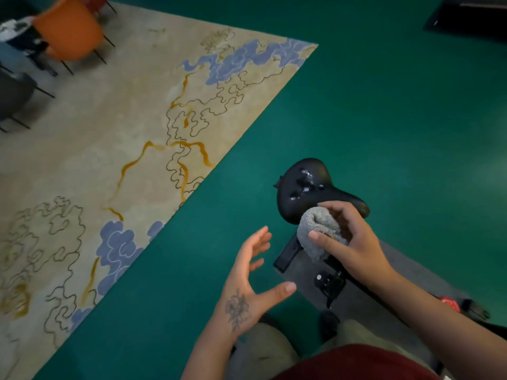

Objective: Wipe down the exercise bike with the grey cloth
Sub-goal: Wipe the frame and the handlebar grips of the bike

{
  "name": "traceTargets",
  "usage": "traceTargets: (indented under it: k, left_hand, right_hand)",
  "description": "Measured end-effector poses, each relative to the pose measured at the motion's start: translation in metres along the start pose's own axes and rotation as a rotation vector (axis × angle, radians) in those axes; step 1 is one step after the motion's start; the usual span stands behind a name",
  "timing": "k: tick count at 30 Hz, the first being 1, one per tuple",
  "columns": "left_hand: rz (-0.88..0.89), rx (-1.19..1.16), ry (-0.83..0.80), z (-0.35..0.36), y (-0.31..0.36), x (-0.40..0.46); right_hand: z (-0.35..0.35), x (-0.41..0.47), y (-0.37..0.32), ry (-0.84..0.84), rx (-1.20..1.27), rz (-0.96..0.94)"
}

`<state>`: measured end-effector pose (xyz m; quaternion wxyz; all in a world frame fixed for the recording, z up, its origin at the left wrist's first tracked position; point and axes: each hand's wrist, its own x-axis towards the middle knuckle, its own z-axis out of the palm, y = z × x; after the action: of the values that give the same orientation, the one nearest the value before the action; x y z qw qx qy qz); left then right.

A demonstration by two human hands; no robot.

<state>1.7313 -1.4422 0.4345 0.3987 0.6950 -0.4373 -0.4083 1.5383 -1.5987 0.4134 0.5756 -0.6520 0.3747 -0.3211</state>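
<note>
On the green floor beside the rug corner, exercise bike [326, 270] with black saddle [310, 185], wet spots glinting on top; grey cloth [319, 231] bunched against saddle's near edge, right hand [348, 237] gripping it, fingers and thumb curled round; left hand [249, 275] just beside, fingers spread, holding nothing; patterned rug [123, 160] left; orange chair [68, 28] at rug's far corner.

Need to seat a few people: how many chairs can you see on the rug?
2: an orange chair at the rug's far left corner, and a dark grey chair nearer, cut off by the left edge. More may sit outside the frame.
</note>
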Motion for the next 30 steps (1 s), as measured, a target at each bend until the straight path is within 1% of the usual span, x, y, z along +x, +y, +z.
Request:
traceTargets:
  k: [4,7,13,19,22,25,28,30]
  left_hand:
    - [0.013,-0.015,-0.025,-0.044,-0.009,0.05]
    - [0.042,-0.013,-0.089,-0.081,-0.02,0.096]
    - [0.126,0.022,-0.311,-0.173,-0.042,0.186]
    - [0.211,0.066,-0.477,-0.246,-0.04,0.264]
    - [0.242,0.046,-0.54,-0.255,-0.032,0.298]
    - [0.271,0.036,-0.609,-0.251,-0.023,0.33]
    - [0.307,0.063,-0.669,-0.246,-0.011,0.37]
    - [0.35,0.107,-0.701,-0.243,0.0,0.402]
  right_hand:
    - [0.025,0.04,0.003,0.029,-0.02,0.025]
    - [0.047,0.068,0.008,0.086,-0.065,0.03]
    - [0.113,0.111,0.007,0.292,-0.155,0.054]
    - [0.18,0.149,-0.015,0.49,-0.147,0.083]
    - [0.189,0.167,-0.023,0.584,-0.171,0.071]
    - [0.187,0.189,-0.027,0.641,-0.185,0.072]
    - [0.181,0.219,-0.025,0.688,-0.137,0.082]
    - [0.174,0.244,-0.02,0.713,-0.154,0.07]
